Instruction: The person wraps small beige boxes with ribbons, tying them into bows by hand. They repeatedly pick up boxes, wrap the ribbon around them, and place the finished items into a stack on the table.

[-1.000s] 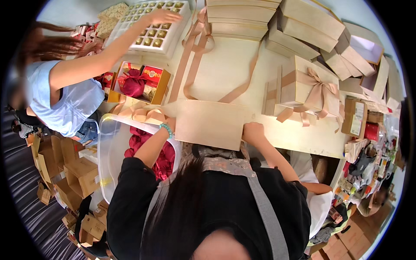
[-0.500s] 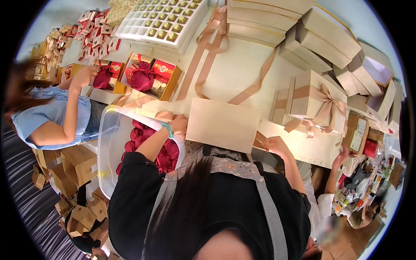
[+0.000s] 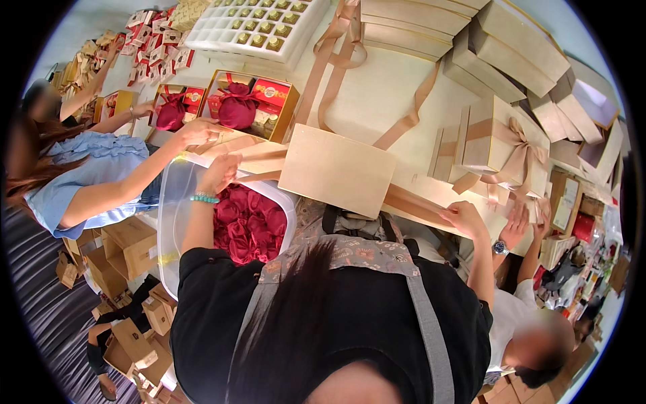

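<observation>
A closed beige gift box (image 3: 336, 172) stands in front of me at the near table edge. A tan ribbon (image 3: 412, 203) comes out from both its sides. My left hand (image 3: 221, 172), with a beaded bracelet, is closed on the ribbon's left end above a clear plastic tub (image 3: 163, 236). My right hand (image 3: 464, 219) pinches the other end, pulled out to the right of the box. The stretch under the box is hidden. Dark red cloth pouches (image 3: 250, 225) fill the tub below my left hand.
Left, a co-worker in blue reaches toward open gold boxes (image 3: 286, 121) holding pouches. A white foam tray (image 3: 296, 50) of small jars sits behind. At right are a ribbon-tied box (image 3: 494, 138), stacked boxes (image 3: 515, 54) and another person's hands (image 3: 517, 222). Loose ribbon (image 3: 404, 124) crosses the table.
My hands have moved apart, drawing the ribbon out on both sides of the box. The box has shifted slightly up and left. The co-worker's arm at left has reached closer.
</observation>
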{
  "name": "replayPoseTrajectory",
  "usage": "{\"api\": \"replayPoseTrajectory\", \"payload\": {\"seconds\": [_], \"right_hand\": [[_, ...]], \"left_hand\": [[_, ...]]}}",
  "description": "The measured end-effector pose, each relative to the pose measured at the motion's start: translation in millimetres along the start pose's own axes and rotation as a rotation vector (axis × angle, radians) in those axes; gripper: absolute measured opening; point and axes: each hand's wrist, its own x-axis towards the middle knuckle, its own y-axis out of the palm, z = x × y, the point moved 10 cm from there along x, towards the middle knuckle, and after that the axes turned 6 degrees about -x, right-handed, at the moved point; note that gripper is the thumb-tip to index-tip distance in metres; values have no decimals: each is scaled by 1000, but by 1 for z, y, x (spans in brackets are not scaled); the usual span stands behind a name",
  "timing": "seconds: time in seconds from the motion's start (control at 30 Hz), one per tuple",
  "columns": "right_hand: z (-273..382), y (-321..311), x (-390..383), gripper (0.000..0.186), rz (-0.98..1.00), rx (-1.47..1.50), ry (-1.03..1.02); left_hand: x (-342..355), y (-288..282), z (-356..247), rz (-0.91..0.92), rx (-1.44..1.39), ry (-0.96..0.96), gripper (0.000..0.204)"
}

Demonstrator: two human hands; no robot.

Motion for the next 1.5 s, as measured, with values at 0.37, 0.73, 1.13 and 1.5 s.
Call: {"api": "replayPoseTrajectory", "payload": {"seconds": [0.37, 0.73, 1.13, 1.5], "right_hand": [[28, -114, -105, 24, -227, 111, -109], [326, -129, -159, 47, 100, 726, -652], [384, -106, -110, 26, -113, 1017, -770], [287, -117, -130, 38, -611, 82, -863]], "left_hand": [[-155, 80, -166, -453, 1738, 459, 27], [-302, 339, -248, -413, 1713, 1875, 21], [-108, 272, -141, -255, 802, 888, 35], [-189, 330, -178, 45, 1239, 1646, 16]]}}
